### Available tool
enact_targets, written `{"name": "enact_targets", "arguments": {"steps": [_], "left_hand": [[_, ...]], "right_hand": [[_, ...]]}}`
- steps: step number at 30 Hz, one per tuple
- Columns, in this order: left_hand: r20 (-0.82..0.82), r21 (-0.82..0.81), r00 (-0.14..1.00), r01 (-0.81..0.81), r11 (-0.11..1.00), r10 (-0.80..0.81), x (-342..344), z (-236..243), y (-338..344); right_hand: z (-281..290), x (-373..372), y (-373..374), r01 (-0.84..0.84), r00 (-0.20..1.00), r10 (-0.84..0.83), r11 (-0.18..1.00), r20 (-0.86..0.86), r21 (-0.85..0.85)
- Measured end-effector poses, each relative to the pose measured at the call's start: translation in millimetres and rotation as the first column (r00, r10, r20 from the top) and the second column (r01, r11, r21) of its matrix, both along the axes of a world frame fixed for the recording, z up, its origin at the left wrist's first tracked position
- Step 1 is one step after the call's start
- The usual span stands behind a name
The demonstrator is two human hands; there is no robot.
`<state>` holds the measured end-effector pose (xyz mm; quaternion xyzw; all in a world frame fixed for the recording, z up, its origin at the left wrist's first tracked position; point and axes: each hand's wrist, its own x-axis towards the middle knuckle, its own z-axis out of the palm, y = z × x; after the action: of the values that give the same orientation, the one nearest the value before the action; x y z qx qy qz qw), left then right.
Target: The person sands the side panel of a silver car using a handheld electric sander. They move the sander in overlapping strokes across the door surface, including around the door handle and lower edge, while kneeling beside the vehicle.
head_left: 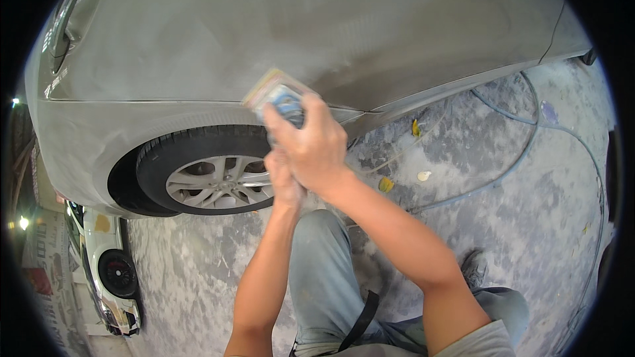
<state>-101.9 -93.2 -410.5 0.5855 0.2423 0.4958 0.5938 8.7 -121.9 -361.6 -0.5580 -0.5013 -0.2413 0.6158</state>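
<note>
One handheld sander [284, 102], rectangular, blue and grey with a yellowish pad edge, motion-blurred; located at the lower side of a grey car [192, 39], beyond the right end of its alloy wheel [228, 182]; contact with the bodywork cannot be told. One right hand [319, 144], partly closed, fingers curled round the sander's body; one left hand [286, 182], nearer and slightly left, fingers bent, its hold on the tool's near end too blurred to tell. One pale blue hose [506, 177], looped across the mottled floor [198, 258], right; one yellow leaf [385, 184], between hose and wheel; one white car [102, 241], left.
</note>
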Motion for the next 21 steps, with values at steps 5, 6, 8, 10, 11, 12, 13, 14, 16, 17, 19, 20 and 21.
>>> {"name": "enact_targets", "arguments": {"steps": [5, 6, 8, 10, 11, 12, 13, 14, 16, 17, 19, 20, 21], "left_hand": [[0.023, 0.023, 0.997, 0.069, 0.997, -0.070, -3.3, 1.9, 4.7], [0.085, 0.019, 0.993, 0.076, 0.997, -0.077, -2.4, 10.1, 5.6], [0.034, 0.053, 0.994, 0.102, 0.993, -0.104, 7.1, 31.6, 8.1], [-0.029, 0.053, 0.992, 0.128, 0.990, -0.126, 30.6, 53.0, 11.8], [-0.112, 0.074, 0.984, 0.149, 0.986, -0.140, 46.5, 62.2, 13.9], [-0.194, 0.098, 0.969, 0.172, 0.980, -0.151, 62.9, 70.4, 15.9], [-0.274, 0.122, 0.949, 0.199, 0.972, -0.159, 77.4, 77.5, 17.8], [-0.380, 0.173, 0.902, 0.284, 0.943, -0.202, 88.3, 83.7, 19.5], [-0.506, 0.112, 0.847, 0.253, 0.961, -0.164, 96.2, 92.6, 20.6], [-0.448, 0.148, 0.870, 0.298, 0.943, -0.205, 93.3, 94.9, 19.7], [-0.299, 0.099, 0.947, 0.156, 0.983, -0.120, 76.7, 95.1, 12.9], [-0.194, 0.055, 0.981, -0.014, 0.998, 0.025, 66.0, 93.2, 7.5], [-0.025, 0.102, 0.998, -0.053, 0.993, 0.056, 55.8, 90.6, 1.5]], "right_hand": [[7.9, 5.0, -4.2, -0.032, 0.998, 0.032, 0.999, -0.045, 0.005], [13.2, 7.1, -3.5, -0.058, 0.998, 0.058, 0.998, 0.005, -0.017], [26.1, 17.1, -2.7, -0.018, 0.999, 0.020, 0.999, -0.044, 0.046], [37.6, 38.1, -5.4, -0.018, 0.999, 0.019, 1.000, -0.032, 0.018], [41.9, 52.0, -8.4, 0.034, 0.998, -0.032, 0.999, -0.060, 0.035], [45.4, 66.5, -11.9, 0.096, 0.988, -0.089, 0.994, -0.130, 0.047], [48.2, 79.6, -15.3, 0.124, 0.978, -0.114, 0.991, -0.174, 0.049], [50.7, 89.6, -17.9, 0.186, 0.955, -0.168, 0.981, -0.246, 0.052], [55.1, 96.5, -19.7, 0.168, 0.947, -0.142, 0.984, -0.289, 0.064], [57.2, 92.8, -18.4, 0.217, 0.915, -0.179, 0.974, -0.363, 0.067], [61.3, 72.5, -13.0, 0.081, 0.961, -0.068, 0.996, -0.267, 0.038], [63.4, 58.7, -9.2, 0.040, 0.969, -0.033, 0.999, -0.245, 0.021], [65.1, 45.3, -5.7, 0.025, 0.989, -0.017, 0.999, -0.149, 0.049]]}}
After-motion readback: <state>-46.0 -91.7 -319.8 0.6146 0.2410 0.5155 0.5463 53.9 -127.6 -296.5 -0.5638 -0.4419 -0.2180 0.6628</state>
